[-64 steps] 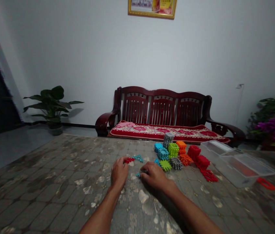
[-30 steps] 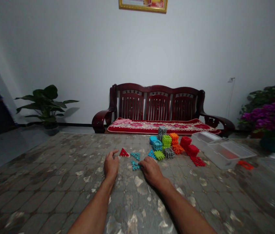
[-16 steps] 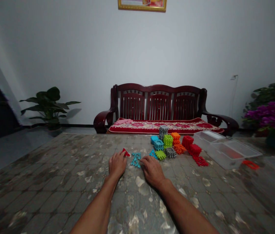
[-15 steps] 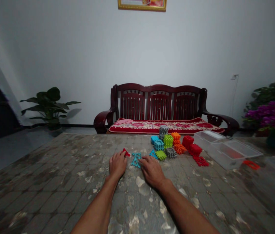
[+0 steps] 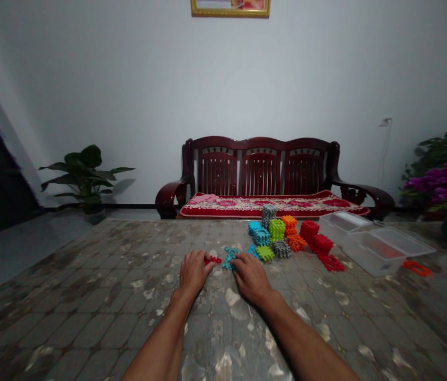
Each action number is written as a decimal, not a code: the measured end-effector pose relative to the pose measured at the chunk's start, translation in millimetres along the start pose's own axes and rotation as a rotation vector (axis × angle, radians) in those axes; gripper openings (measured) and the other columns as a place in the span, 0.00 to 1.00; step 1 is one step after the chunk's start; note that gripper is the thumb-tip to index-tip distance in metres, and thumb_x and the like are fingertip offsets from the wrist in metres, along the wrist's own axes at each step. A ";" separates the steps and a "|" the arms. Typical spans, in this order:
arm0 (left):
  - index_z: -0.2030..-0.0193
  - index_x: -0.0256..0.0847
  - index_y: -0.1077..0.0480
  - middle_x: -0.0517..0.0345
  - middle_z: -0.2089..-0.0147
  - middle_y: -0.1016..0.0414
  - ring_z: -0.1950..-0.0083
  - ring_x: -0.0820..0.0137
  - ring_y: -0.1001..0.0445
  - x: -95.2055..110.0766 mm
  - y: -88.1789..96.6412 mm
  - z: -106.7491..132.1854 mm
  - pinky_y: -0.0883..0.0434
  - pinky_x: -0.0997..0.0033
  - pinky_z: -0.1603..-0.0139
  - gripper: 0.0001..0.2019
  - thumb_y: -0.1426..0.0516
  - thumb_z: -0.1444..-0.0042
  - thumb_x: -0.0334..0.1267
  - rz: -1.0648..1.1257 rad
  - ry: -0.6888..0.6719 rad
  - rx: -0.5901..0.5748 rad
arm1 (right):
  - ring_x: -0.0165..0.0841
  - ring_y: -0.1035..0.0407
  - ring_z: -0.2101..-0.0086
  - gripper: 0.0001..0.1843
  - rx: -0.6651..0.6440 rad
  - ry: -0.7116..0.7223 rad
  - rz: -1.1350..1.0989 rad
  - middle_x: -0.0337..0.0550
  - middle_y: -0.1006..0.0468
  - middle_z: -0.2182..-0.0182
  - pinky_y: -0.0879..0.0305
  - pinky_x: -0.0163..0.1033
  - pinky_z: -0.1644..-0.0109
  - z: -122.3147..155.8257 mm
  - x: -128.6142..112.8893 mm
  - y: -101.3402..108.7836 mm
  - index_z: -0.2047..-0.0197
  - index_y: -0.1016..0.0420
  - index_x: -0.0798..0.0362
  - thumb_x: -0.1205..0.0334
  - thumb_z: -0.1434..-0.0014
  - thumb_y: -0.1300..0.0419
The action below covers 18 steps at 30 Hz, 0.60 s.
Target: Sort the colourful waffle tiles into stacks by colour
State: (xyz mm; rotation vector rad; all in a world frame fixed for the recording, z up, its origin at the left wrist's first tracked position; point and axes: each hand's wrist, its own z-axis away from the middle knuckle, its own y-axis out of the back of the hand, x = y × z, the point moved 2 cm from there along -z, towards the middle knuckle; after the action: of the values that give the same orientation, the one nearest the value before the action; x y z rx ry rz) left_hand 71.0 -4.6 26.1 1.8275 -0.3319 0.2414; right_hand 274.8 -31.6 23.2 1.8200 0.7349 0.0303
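Note:
My left hand (image 5: 193, 271) is closed on a small red interlocking piece (image 5: 213, 260), whose toothed edge sticks out to the right of the fingers. Just right of it, flat on the table, lie joined blue interlocking pieces (image 5: 230, 257) with open gaps between them. The fingers of my right hand (image 5: 250, 275) are curled over the right side of these blue pieces, gripping their edge. A narrow gap separates the red piece from the blue ones. Part of the red piece is hidden behind my left fingers.
Stacks of grey (image 5: 268, 214), lime green (image 5: 276, 229), orange (image 5: 289, 224) and red pieces (image 5: 321, 243) stand right of my hands. Farther right is a clear plastic box (image 5: 370, 254) beside an orange piece (image 5: 417, 268). A wooden bench (image 5: 257, 159) stands behind the patterned tabletop (image 5: 136, 317).
My left hand has turned the red piece flatter and lowered it beside the blue pieces. My right hand stays at their right edge. The view has shifted slightly.

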 end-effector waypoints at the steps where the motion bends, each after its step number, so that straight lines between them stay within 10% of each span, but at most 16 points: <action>1: 0.58 0.44 0.25 0.52 0.53 0.23 0.48 0.60 0.28 0.6 0.7 0.8 0.34 0.63 0.46 0.08 0.40 0.39 0.43 0.002 -0.007 0.003 | 0.40 0.35 0.43 0.17 0.011 0.000 -0.004 0.49 0.25 0.43 0.41 0.46 0.37 0.1 0.3 -0.5 0.44 0.24 0.49 0.66 0.35 0.44; 18: 0.69 0.44 0.29 0.55 0.66 0.21 0.60 0.67 0.21 10.0 4.0 3.0 0.35 0.73 0.59 0.17 0.52 0.30 0.42 0.157 0.034 -0.006 | 0.38 0.30 0.49 0.21 0.039 0.073 -0.138 0.48 0.21 0.49 0.37 0.43 0.42 1.4 -17.1 -1.3 0.42 0.26 0.50 0.66 0.38 0.41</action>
State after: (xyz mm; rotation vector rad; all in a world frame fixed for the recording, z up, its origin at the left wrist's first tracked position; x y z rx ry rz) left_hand 79.0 -9.5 32.2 1.7914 -0.4520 0.3794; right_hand 261.0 -41.0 27.2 1.8086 0.9175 -0.0082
